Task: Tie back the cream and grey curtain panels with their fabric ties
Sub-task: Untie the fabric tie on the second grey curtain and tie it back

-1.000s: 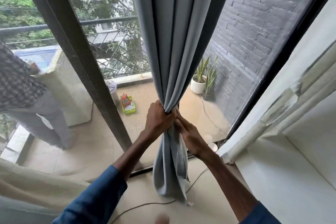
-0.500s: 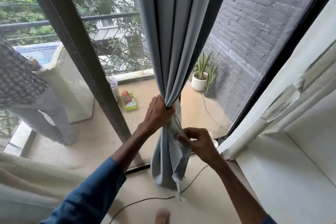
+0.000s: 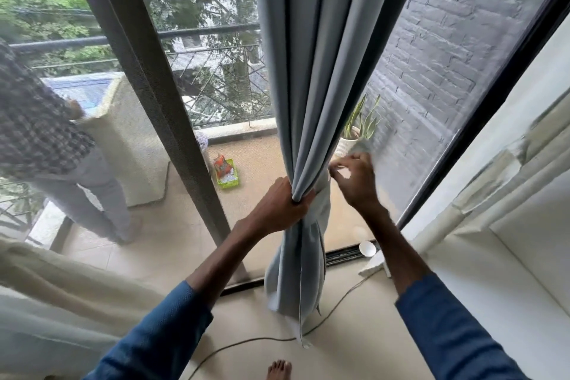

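One view, head camera. Item: grey pleated curtain panel [image 3: 324, 71], hanging before the dark-framed glass door [image 3: 163, 120], gathered into one bundle; left hand [image 3: 280, 203] grips it tight. Change: right hand [image 3: 354, 182], half a second back low before the folds, now raised beside them, blurred, apparently pinching the grey fabric tie [image 3: 361, 145]. Judgement: wrapping begun, knot outstanding.

I'm looking into a home: a grey curtain [image 3: 311, 71] is hanging at a sliding glass door [image 3: 148, 102], which is opening onto a balcony [image 3: 262, 160] where a plant [image 3: 354, 129] is standing by a brick wall [image 3: 447, 55].
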